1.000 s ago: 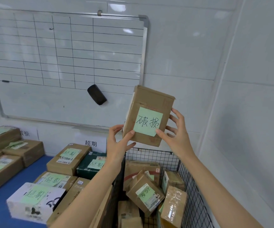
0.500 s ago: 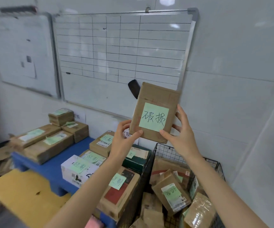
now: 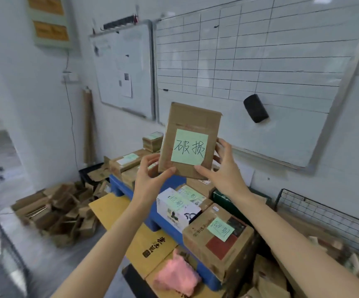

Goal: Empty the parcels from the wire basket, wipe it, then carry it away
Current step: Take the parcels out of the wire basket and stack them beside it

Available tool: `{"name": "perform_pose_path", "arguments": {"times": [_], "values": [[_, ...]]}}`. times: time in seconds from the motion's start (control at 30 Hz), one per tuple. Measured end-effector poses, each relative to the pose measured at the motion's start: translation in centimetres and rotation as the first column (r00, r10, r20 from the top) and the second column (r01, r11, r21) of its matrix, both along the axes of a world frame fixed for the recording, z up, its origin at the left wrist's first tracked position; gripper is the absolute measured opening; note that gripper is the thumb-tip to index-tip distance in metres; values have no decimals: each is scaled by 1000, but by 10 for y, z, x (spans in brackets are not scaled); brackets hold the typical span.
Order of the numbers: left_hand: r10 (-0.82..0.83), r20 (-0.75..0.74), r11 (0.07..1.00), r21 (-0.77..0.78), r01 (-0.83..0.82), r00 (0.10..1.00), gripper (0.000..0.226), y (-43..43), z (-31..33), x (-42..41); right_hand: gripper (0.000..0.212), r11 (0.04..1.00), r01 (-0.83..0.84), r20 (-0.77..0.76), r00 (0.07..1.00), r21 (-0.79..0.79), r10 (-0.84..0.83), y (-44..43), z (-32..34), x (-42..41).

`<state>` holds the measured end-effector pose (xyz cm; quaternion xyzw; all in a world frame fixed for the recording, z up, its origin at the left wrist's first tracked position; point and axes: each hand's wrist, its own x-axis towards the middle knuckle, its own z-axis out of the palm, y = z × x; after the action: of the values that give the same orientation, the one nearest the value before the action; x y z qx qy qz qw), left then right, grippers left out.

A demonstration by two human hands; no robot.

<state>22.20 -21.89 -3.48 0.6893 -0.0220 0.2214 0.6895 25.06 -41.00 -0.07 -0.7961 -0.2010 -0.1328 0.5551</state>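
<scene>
Head view. Both hands hold one cardboard parcel (image 3: 192, 119) upright at frame centre, clear of the wire basket (image 3: 324, 214), whose rim shows at 4 o'clock. The left hand (image 3: 150, 179) pinches the lower left corner between thumb and fingers. The right hand (image 3: 223, 171) clasps the lower right edge, fingers spread behind. The grip lies low, so the tall upper end may tip and slip onto the labelled boxes (image 3: 198, 239) on the blue pallet (image 3: 131, 188) at 6 o'clock. The parcel's green note (image 3: 189, 147), marked 破损, could peel off in handling.

Both arms raised, L hand (image 3: 150, 178) & R hand (image 3: 225, 171) pinching parcel (image 3: 192, 117) edges
</scene>
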Motion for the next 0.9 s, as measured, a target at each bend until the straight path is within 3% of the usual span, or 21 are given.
{"name": "perform_pose_path", "arguments": {"times": [0.3, 0.57, 0.73, 0.9], "values": [[37, -7, 999, -34, -37, 999, 47, 133, -5, 34, 88, 995, -99, -62, 993, 31, 101, 138, 2, 52], [49, -38, 995, 85, -45, 998, 41, 271, -15, 71, 80, 970, -70, -128, 986, 234, 103, 280, -34, 93], [41, -62, 989, 142, -32, 997, 41, 318, -23, 98, 63, 964, -50, -173, 980, 263, 98, 326, -52, 120], [20, -106, 992, 130, -6, 994, 44, 337, -37, 137, 65, 963, -52, -251, 960, 264, 121, 341, -60, 151]]}}
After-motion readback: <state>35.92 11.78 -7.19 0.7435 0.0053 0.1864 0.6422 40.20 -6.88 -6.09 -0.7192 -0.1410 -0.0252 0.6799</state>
